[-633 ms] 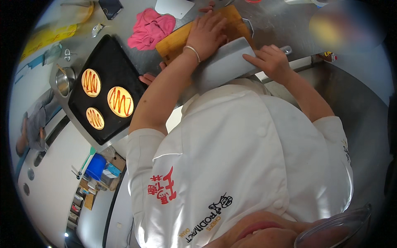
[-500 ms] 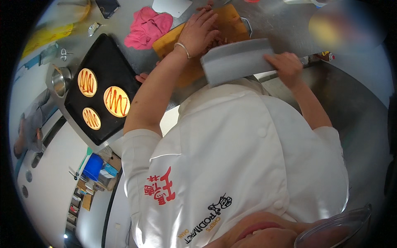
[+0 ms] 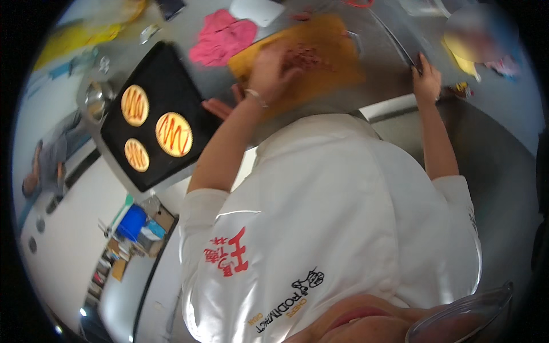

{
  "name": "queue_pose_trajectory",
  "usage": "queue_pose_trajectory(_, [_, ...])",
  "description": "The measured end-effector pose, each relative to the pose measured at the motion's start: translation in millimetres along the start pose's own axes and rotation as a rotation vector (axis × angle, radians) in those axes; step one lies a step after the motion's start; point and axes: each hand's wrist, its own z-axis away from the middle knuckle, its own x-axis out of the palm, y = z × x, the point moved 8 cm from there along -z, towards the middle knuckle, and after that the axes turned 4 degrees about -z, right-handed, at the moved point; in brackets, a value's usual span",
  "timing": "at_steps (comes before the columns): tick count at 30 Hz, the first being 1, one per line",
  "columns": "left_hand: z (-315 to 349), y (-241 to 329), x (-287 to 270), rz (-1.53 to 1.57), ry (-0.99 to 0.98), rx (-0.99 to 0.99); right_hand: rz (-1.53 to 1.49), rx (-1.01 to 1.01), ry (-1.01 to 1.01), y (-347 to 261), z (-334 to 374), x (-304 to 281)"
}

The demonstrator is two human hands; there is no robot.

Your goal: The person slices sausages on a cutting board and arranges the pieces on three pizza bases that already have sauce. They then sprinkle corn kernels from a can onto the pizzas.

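My right hand (image 3: 428, 80) grips the handle of a cleaver (image 3: 394, 37), held to the right of the wooden cutting board (image 3: 343, 34). Its blade appears nearly edge-on, pointing up and left. Blurred by motion, my left hand (image 3: 270, 68) is over the board's left part, thumb apart from the fingers, nothing visible in it. Beside it on the board is a heap of chopped reddish-brown pieces (image 3: 309, 59), apparently meat. Fingers (image 3: 217, 108) show from behind my left forearm; whose they are I cannot tell.
Left of the board, a black baking tray (image 3: 166, 63) carries three round dough bases (image 3: 174, 134) with red zigzag sauce. A pink cloth (image 3: 223, 39) and a white flat item (image 3: 257, 10) lie behind. A metal bowl (image 3: 97, 102) stands beyond the tray; another person (image 3: 48, 160) is at far left.
The cleaver has moved right, off the board, and turned from broadside to nearly edge-on. My left hand has shifted lower on the board, uncovering more of the chopped pieces.
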Motion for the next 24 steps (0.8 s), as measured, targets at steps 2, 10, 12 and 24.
queue_pose_trajectory(2, [-6.4,10.0,18.5,0.054,-0.137,0.102,0.084,-0.015,-0.050,-16.9,-9.2,-1.5])
queue_pose_trajectory(10, [14.2,15.6,20.4,-0.089,0.107,0.099,-0.517,-0.494,-0.341,-226.2,-20.0,20.4])
queue_pose_trajectory(12, [10.8,15.2,21.6,-0.125,0.092,0.098,-0.563,-0.620,-0.265,-247.7,-25.8,27.1])
queue_pose_trajectory(24, [9.8,13.1,16.6,0.189,0.091,0.048,-0.717,-0.911,-0.370,-286.7,-18.7,36.1])
